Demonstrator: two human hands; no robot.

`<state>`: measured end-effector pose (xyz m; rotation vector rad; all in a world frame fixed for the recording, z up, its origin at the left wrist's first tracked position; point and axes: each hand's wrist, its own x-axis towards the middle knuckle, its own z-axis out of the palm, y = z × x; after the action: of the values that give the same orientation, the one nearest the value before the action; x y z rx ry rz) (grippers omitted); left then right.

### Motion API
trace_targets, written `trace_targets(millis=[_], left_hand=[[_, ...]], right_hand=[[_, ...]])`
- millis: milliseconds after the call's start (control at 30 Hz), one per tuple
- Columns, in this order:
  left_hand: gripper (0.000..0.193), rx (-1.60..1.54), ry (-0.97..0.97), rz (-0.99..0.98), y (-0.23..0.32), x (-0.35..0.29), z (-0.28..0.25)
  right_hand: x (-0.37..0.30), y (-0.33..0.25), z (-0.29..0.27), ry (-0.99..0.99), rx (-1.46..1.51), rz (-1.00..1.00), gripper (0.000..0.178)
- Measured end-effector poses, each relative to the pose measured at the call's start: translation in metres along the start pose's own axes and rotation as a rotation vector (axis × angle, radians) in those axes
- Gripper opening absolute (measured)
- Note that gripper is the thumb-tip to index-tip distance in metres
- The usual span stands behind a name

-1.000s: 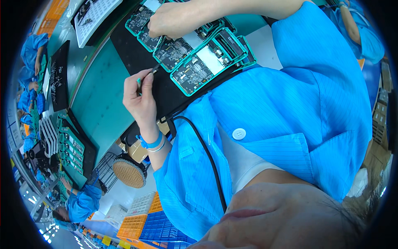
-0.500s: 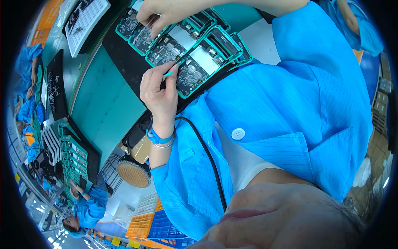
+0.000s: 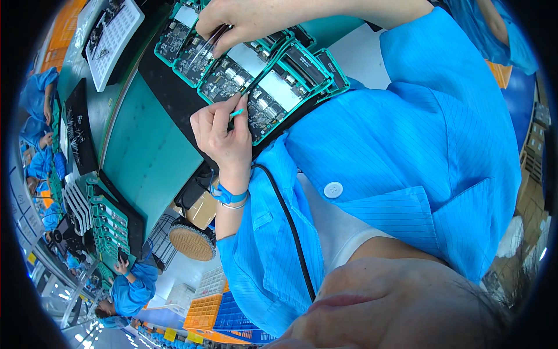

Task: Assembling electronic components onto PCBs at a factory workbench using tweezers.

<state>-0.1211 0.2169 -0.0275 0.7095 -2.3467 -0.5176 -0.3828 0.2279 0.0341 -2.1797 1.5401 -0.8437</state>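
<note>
A row of green circuit boards in teal frames [image 3: 273, 87] lies on a black mat [image 3: 168, 99] at the top of the view. My left hand [image 3: 224, 134] wears a blue wrist strap [image 3: 228, 195] with a black cord. It pinches a small teal stick [image 3: 236, 112] whose tip touches the nearest framed board. My right hand [image 3: 256, 20] reaches in from the upper right and rests on the far boards, its fingers closed on a thin brownish strip [image 3: 212, 41]. My blue smock [image 3: 395, 151] fills the right side.
A green bench top [image 3: 145, 157] runs along the left, with a printed sheet [image 3: 113, 38] and black trays of boards [image 3: 107, 224]. A round woven stool [image 3: 189, 241] stands below. Other people in blue smocks [image 3: 131, 291] work at the far left. Orange and blue crates [image 3: 215, 311] sit on the floor.
My left hand has moved up and right from the mat's edge onto the nearest framed board with the teal stick. My right hand stays on the far boards.
</note>
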Motion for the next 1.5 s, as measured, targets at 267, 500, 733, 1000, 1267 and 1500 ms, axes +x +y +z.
trace_targets(millis=[267,500,733,1000,1267,1500], left_hand=[[0.017,-0.004,0.010,0.116,-0.004,0.004,0.004],[0.024,0.002,-0.042,0.188,-0.007,0.005,0.004],[0.039,0.048,-0.133,0.292,-0.006,0.010,-0.002],[0.043,0.070,-0.125,0.311,-0.013,0.007,0.000],[0.033,0.055,-0.068,0.193,-0.013,0.001,-0.005],[0.020,0.010,0.040,0.007,-0.011,-0.011,-0.008]], right_hand=[[-0.010,-0.002,-0.004,0.036,0.085,-0.056,0.026],[-0.010,-0.010,-0.009,-0.021,0.047,-0.027,0.027],[-0.013,-0.013,-0.012,-0.045,0.101,-0.020,0.026],[-0.019,-0.009,-0.009,-0.069,0.095,-0.053,0.027],[-0.022,-0.013,-0.013,-0.076,0.141,-0.047,0.030],[-0.035,-0.018,-0.007,0.060,0.127,-0.064,0.025]])
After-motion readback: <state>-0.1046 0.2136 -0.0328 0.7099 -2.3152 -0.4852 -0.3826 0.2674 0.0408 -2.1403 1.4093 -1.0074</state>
